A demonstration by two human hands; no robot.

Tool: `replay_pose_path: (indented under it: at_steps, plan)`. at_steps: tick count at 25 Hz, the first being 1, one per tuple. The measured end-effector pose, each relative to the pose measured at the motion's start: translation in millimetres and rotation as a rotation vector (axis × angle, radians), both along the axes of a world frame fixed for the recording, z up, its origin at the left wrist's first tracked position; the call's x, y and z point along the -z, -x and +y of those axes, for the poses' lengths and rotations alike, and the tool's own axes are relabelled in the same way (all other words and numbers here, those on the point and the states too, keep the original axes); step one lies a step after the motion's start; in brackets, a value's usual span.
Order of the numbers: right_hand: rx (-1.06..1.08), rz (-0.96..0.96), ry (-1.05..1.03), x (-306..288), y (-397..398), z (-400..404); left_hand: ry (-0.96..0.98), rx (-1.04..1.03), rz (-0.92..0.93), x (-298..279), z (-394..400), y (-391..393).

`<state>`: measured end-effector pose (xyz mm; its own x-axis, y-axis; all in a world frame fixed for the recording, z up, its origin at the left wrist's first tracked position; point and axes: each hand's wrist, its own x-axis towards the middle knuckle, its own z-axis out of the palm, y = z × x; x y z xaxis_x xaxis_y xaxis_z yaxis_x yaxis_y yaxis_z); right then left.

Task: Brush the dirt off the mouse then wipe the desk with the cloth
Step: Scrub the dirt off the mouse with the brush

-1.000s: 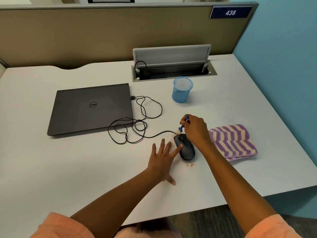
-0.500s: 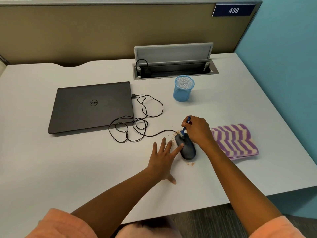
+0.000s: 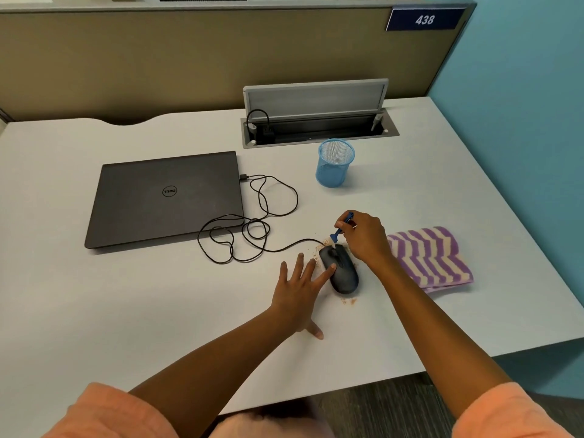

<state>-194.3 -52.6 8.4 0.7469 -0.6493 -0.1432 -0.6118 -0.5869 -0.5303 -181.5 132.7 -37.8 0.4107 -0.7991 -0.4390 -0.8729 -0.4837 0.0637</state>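
We see office, one work spot in shared room. Tan divider wall (image 3: 189, 58) stands behind pale desk (image 3: 94, 295), and blue number sign (image 3: 425, 19) on it reads 438. Blue wall (image 3: 521, 121) closes right side. Flip-up plug box (image 3: 319, 121) sits in desk at back, with one black plug in it. Closed dark laptop (image 3: 164, 197) lies on desk, wired mouse (image 3: 343, 273) near it. Blue mesh pen cup (image 3: 334, 162) stands near plug box. Grey carpet floor (image 3: 379, 412) shows below desk edge.
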Motion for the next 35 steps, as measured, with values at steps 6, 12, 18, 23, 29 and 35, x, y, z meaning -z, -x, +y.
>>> replay_pose_path:
  at_steps: [6, 12, 18, 23, 29, 35]
  plan:
    - [-0.025, 0.042, 0.018, -1, 0, 2, -0.002, 0.003, 0.001, 1, 0, 0]
    - [0.02, 0.101, 0.049, -4, 7, 1, -0.012, 0.003, -0.008, 0, 0, 0]
    - [0.076, 0.075, 0.042, -10, 6, 9, -0.02, 0.015, -0.016, -4, -1, 0]
    - [-0.004, 0.26, 0.051, -10, 22, 3, -0.014, 0.02, -0.018, -4, 0, 0]
    - [-0.005, 0.107, 0.059, -16, 17, 9, -0.018, 0.02, -0.013, -4, 0, 0]
    - [-0.055, 0.209, 0.084, -19, 22, 8, -0.018, 0.024, -0.015, -4, 0, 0]
